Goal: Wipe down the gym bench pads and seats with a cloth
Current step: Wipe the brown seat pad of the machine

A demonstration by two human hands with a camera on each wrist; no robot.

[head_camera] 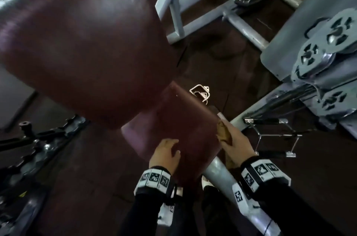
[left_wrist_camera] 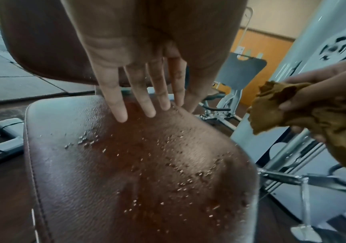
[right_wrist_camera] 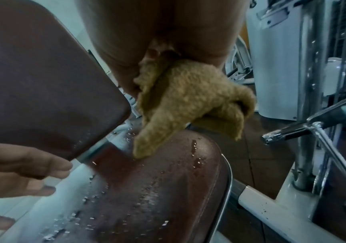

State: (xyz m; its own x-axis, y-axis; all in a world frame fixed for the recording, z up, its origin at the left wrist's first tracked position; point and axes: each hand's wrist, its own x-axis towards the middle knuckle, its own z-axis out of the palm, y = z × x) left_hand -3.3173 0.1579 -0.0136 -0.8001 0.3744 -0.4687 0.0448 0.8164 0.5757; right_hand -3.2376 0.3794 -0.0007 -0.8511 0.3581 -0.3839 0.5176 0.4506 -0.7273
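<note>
A maroon seat pad [head_camera: 185,123] lies below a big tilted maroon back pad [head_camera: 81,42]. Water droplets bead across the seat pad [left_wrist_camera: 147,164]. My left hand [head_camera: 164,153] hovers over the seat's near left part with fingers [left_wrist_camera: 118,105] straight and spread, holding nothing. My right hand [head_camera: 234,144] grips a crumpled tan cloth [head_camera: 224,133] at the seat's right edge. In the right wrist view a corner of the cloth [right_wrist_camera: 180,102] hangs down and touches the wet seat pad [right_wrist_camera: 157,189] near the back pad [right_wrist_camera: 39,82].
Grey machine frames [head_camera: 212,9] stand on the dark floor beyond the bench. A cable machine with pulleys [head_camera: 316,52] stands on the right, and a chrome handle attachment [head_camera: 270,135] hangs close beside my right hand. A black rack [head_camera: 38,139] is on the left.
</note>
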